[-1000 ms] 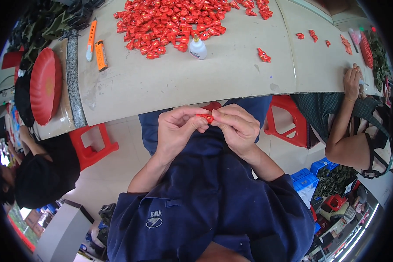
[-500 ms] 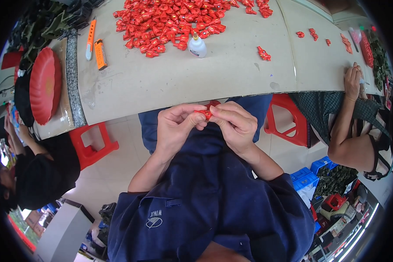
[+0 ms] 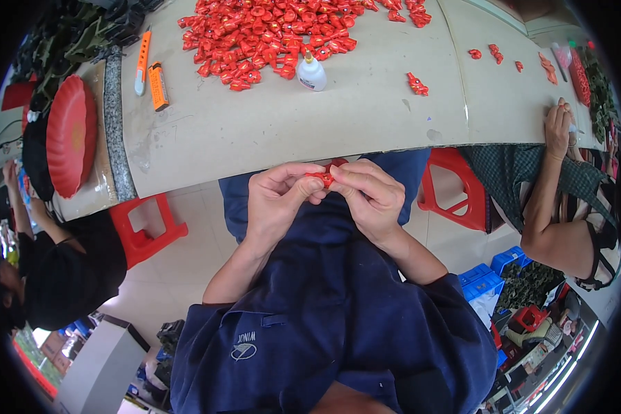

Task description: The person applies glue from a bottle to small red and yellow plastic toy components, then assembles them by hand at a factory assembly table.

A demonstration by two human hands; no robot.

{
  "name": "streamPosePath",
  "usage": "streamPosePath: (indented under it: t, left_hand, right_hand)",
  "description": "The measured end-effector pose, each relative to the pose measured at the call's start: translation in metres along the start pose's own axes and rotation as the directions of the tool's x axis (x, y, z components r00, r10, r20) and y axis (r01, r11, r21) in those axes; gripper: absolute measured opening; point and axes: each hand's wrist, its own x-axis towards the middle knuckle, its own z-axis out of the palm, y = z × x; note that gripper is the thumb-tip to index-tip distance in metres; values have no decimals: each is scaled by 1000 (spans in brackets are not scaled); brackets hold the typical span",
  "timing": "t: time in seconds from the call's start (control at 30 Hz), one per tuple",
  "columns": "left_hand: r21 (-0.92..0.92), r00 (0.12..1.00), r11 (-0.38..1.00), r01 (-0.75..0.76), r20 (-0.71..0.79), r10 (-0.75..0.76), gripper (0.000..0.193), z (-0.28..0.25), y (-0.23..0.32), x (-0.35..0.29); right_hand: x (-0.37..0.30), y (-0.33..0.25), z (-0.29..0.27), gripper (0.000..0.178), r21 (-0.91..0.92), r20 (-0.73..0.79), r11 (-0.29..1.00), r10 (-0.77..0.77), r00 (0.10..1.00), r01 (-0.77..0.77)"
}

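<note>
Just off the table's near edge, my two hands meet over a small red plastic part [image 3: 322, 177]. My left hand [image 3: 280, 196] pinches its left side between thumb and fingers. The thumb and fingertips of my right hand [image 3: 371, 198] close on its right side. Much of the part is covered by my fingers, so its full shape is hidden. On the table ahead lies a large pile of similar red parts [image 3: 269, 34]. A white squeeze bottle [image 3: 311, 73] with a narrow tip stands upright at the pile's near edge.
An orange utility knife [image 3: 143, 62] and a small orange-and-black box [image 3: 159, 87] lie left on the table [image 3: 283, 124]. A few loose red parts [image 3: 417, 84] lie right of the pile. A red scalloped tray [image 3: 72, 136] sits far left. Co-workers sit on both sides; one person's hand [image 3: 559, 127] is at right.
My hands stay nearly in place, with only a slight shift of the fingers around the red part. The co-worker at left has raised a hand.
</note>
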Motion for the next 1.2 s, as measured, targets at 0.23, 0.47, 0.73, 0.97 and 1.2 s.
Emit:
streamPosePath:
  t: [0.23, 0.47, 0.73, 0.97, 1.2]
  left_hand:
    - [-2, 1000, 1000, -3, 7, 3, 16, -1, 1, 0]
    - [4, 1000, 1000, -5, 9, 5, 17, -1, 2, 0]
    - [10, 1000, 1000, 6, 24, -6, 17, -3, 3, 1]
    - [26, 999, 1000, 4, 35, -5, 16, -2, 3, 1]
    - [39, 996, 999, 12, 87, -15, 18, 0, 5, 1]
  right_hand:
    - [0, 1, 1, 19, 1, -5, 1000, -8, 1000, 8]
    - [-1, 2, 1, 18, -5, -5, 1000, -21, 1000, 21]
    - [0, 1, -1, 21, 6, 22, 1000, -21, 1000, 21]
    - [-5, 5, -2, 24, 1, 13, 999, -37, 999, 37]
    - [-4, 1, -6, 22, 0, 20, 998, -62, 998, 62]
